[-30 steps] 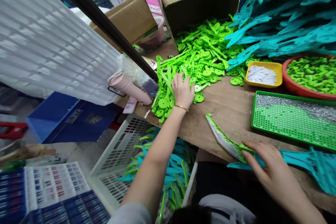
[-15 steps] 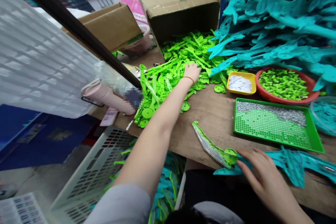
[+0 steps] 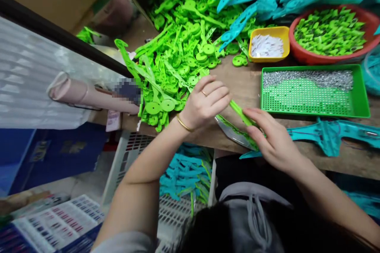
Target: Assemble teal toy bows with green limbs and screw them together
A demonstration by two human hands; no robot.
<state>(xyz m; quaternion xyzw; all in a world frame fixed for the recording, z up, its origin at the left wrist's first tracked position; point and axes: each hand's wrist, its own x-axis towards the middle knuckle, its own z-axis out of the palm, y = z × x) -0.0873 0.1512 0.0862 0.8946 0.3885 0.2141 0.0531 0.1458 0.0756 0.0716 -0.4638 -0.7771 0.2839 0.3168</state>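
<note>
Between my two hands spans a long, narrow green plastic part (image 3: 239, 112). My left hand (image 3: 206, 101), with a ring and a gold bangle, is closed around its far end. The thumb and fingers of my right hand (image 3: 271, 136) pinch its other end. Just below lies a curved green piece with a clear blade (image 3: 233, 133), its right end hidden by my right hand. A long teal plastic part (image 3: 329, 134) rests on the table and passes behind that hand. A heap of green plastic parts (image 3: 184, 55) spreads beyond my left hand.
A green tray of small metal pieces (image 3: 316, 104), a yellow dish of white pieces (image 3: 268, 43) and a red bowl of small green parts (image 3: 292, 33) stand at right. Teal parts (image 3: 267, 4) pile behind. A crate (image 3: 117, 166) sits below the table edge, left of my lap.
My left hand has come back from the green heap with a green part. My right hand has lifted off the curved piece and now grips that part too. The view has tilted downward.
</note>
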